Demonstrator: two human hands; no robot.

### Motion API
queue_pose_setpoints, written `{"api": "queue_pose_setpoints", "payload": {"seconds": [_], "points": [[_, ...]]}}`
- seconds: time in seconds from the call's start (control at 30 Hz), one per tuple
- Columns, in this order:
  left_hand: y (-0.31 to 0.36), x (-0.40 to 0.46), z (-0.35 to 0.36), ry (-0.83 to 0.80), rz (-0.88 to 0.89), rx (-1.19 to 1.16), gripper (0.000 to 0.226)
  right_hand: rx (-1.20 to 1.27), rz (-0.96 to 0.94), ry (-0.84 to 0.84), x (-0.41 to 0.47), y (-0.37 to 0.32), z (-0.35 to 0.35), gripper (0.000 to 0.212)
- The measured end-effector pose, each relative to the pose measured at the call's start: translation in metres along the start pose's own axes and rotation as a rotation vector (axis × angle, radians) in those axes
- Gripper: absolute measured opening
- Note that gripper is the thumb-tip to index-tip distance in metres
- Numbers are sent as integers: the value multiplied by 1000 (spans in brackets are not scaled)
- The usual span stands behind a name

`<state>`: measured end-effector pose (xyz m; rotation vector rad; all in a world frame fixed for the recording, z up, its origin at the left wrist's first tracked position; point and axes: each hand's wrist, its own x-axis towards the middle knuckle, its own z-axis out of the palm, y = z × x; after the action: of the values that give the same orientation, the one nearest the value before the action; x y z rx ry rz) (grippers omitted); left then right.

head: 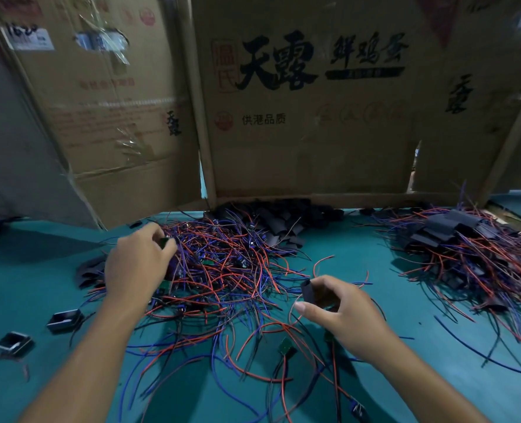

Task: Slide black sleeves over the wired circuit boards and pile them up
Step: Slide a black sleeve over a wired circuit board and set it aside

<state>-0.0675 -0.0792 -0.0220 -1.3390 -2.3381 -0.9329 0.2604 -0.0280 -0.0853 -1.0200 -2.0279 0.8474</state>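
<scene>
The left hand [138, 264] pinches a board [163, 242] in the tangle [222, 270] mid-desk, the right hand [338, 306] pinches a sleeve [309, 290]; snagged wires could drag neighbouring boards along.

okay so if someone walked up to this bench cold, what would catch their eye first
Probably the big tangle of red, blue and black wires in the middle of the teal table, with the left hand reaching into it. To the right, the right hand pinches a black sleeve, and a pile of sleeved boards sits at far right. Behind stand printed cardboard boxes.
</scene>
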Motion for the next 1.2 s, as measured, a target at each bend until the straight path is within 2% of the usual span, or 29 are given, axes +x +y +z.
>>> {"api": "queue_pose_setpoints", "payload": {"seconds": [0.17, 0.27, 0.4, 0.5, 0.6, 0.8, 1.0, 1.1, 1.2], "points": [[29, -1, -30, 248, 93, -110, 11, -23, 11, -1, 0, -1, -1, 24], [37, -3, -35, 283, 115, -315, 9, -27, 8, 9, 0, -2, -2, 25], [47, -14, -22, 127, -9, -889, 3, -30, 6, 5, 0, -1, -4, 25], [57, -29, -8, -38, -199, -1412, 4, -25, 18, -4, 1, 2, -5, 29], [61, -43, 4, -169, -297, -1680, 14, -47, 49, -8, 0, 5, -7, 29], [68, -59, 15, -275, -413, -1890, 19, -141, 45, -9, 0, 2, -5, 28], [72, -62, 14, -216, -438, -1938, 19, -119, 58, -57, -6, -11, -2, 28], [74, -63, 12, -164, -389, -1911, 16, 74, 82, -183, -15, -26, 10, 33], [75, -62, 9, -123, -370, -1925, 15, 492, 186, -400, -27, -38, 29, 21]]}}
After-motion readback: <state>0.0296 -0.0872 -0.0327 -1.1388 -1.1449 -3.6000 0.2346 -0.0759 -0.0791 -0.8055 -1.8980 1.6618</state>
